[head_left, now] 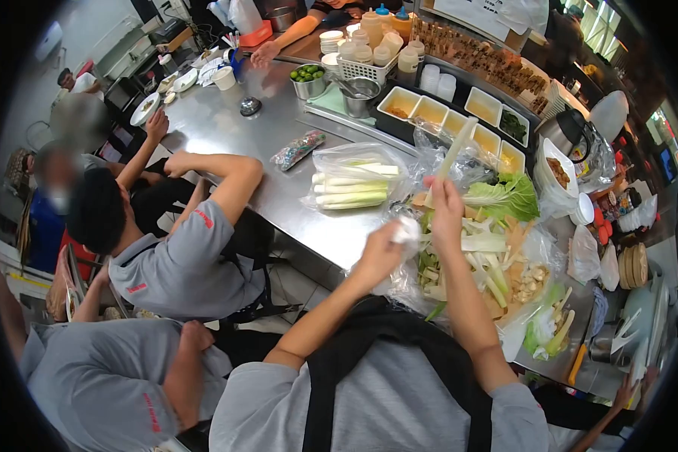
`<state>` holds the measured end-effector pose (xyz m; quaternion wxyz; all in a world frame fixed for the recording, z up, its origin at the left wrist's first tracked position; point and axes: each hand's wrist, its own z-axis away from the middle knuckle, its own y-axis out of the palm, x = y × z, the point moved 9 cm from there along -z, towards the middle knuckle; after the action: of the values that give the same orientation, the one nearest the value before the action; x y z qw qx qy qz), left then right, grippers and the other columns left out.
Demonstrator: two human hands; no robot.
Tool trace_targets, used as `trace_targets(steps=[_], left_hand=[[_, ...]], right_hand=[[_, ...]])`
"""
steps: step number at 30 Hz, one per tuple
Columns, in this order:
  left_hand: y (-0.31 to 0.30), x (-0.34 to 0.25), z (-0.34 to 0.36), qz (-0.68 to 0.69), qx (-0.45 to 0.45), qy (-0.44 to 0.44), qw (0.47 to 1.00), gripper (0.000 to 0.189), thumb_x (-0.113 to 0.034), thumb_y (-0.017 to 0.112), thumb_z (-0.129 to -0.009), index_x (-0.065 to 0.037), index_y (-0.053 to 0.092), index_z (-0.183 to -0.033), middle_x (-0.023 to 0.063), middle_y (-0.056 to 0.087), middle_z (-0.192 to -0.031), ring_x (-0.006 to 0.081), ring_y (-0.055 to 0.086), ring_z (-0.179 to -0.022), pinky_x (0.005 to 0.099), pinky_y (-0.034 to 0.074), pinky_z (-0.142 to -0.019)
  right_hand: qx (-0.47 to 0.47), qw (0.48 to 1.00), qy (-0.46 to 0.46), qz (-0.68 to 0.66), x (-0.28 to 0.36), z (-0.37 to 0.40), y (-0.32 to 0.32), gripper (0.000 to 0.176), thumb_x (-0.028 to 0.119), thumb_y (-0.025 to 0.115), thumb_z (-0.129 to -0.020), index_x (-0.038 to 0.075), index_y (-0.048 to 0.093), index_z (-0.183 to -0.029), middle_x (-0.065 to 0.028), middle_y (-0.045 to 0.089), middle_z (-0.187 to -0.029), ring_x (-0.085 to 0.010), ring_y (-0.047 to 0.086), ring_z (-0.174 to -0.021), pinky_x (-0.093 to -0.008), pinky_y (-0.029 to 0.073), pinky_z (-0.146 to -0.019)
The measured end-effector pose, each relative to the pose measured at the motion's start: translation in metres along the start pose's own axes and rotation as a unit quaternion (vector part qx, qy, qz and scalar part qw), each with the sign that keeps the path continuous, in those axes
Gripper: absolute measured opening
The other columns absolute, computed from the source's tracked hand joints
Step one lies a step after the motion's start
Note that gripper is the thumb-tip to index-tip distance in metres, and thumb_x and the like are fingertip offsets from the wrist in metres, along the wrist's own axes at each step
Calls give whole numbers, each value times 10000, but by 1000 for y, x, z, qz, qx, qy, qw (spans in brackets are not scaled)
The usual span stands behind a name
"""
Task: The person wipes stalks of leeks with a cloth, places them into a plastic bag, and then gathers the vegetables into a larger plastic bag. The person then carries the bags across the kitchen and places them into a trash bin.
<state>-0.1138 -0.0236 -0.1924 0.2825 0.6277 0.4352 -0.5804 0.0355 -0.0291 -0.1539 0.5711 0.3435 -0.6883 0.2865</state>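
Note:
My right hand (447,207) is closed around the lower end of a long, pale green-white vegetable stalk (459,145), held upright over the heap. In my left hand (380,255), a crumpled white wad (407,232), like paper or cloth, is pinched, slightly smeared by motion. Below both hands lies a heap of vegetable trimmings (490,260) on clear plastic, with peeled outer layers and cut ends. A green leaf (514,197) rests at its upper right. Left of my hands, a clear plastic bag holds several white-and-green stalks (354,186) of similar look.
Beyond are sauce trays (431,111), a steel pot (360,96) and a bowl of green limes (307,73). A call bell (250,106) and a colourful packet (297,150) sit on the steel counter (203,113). Co-workers in grey shirts (184,264) are close on the left.

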Motion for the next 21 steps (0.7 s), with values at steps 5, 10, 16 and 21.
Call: trace_targets(steps=[5, 10, 16, 21], left_hand=[[-159, -16, -34, -233, -261, -107, 931, 507, -276, 523, -786, 22, 431, -1186, 220, 566, -1025, 354, 555, -930, 411, 403, -836], [-186, 49, -109, -269, -195, -173, 927, 489, -337, 639, -675, 3, 576, -1021, 231, 599, -946, 363, 568, -898, 403, 426, -786], [-178, 48, -100, -87, -206, -99, 970, 317, -189, 633, -692, 48, 575, -894, 135, 617, -829, 238, 605, -748, 361, 474, -666], [-154, 63, -97, 282, -126, -149, 939, 209, -58, 545, -767, -23, 526, -972, 77, 582, -884, 177, 589, -751, 336, 509, -670]], right_hand=[[61, 885, -241, 393, 33, -41, 41, 151, 122, 532, -782, 62, 634, -876, -115, 573, -818, -247, 526, -810, -339, 397, -737], [225, 743, -302, 553, -16, -44, 129, 172, 103, 545, -752, 89, 644, -893, -103, 560, -814, -265, 506, -881, -390, 395, -777], [156, 881, -274, 353, -20, -59, 109, 221, 154, 530, -802, 73, 612, -990, -125, 536, -1045, -293, 503, -983, -369, 406, -831], [199, 932, 152, 261, -96, -82, 67, 300, 80, 545, -760, 49, 541, -1058, -136, 570, -917, -270, 552, -824, -364, 467, -708]])
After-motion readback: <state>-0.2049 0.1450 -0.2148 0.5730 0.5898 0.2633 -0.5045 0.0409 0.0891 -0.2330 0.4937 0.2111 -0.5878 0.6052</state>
